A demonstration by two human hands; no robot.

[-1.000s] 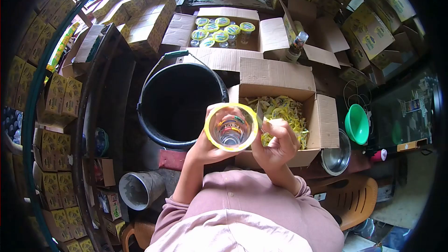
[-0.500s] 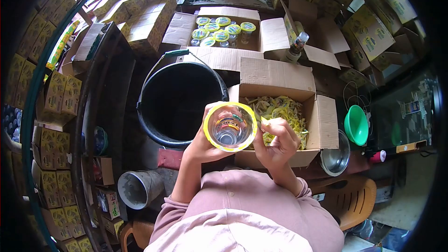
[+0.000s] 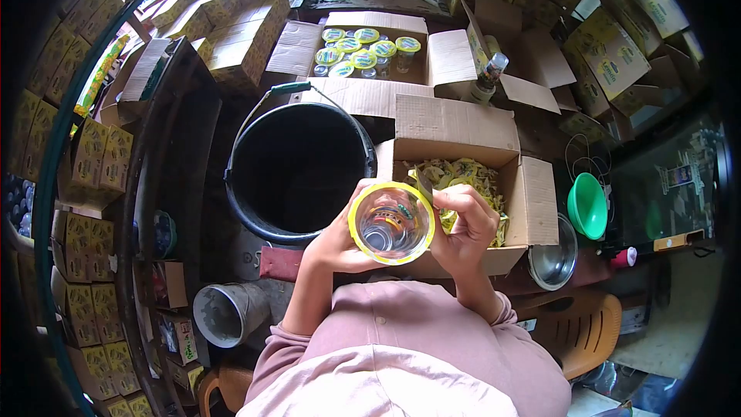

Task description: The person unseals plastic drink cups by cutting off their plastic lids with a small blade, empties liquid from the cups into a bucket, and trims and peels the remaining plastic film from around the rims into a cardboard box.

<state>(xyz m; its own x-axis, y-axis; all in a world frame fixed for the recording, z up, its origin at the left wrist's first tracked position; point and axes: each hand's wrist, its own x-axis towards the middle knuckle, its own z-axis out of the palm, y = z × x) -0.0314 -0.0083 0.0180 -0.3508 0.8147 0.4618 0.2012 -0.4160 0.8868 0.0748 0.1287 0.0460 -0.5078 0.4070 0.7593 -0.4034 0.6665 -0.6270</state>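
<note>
My left hand (image 3: 337, 241) is wrapped round a clear plastic cup (image 3: 382, 241) with a yellow rim, whose round end faces me. Printed colours show through its wall. At the cup's right side, my right hand (image 3: 468, 225) pinches a small thin flat piece (image 3: 424, 183) against the rim; whether it is a blade or a strip I cannot tell. Just beyond the hands is an open cardboard box (image 3: 458, 120) with a heap of curled yellow strips (image 3: 471, 177) in it. To the left stands a black bucket (image 3: 297, 166) with its handle raised.
Behind, another open carton (image 3: 363, 93) holds several yellow-lidded cups (image 3: 347, 45). A bottle (image 3: 488, 77) stands beside it. On the right are a green bowl (image 3: 587, 207) and a metal basin (image 3: 557, 255); a grey pail (image 3: 230, 313) lies left. Stacked printed cartons (image 3: 93, 247) line the left side.
The cup has moved slightly right and towards me, with both hands. The thin piece in my right hand now stands up more clearly at the rim.
</note>
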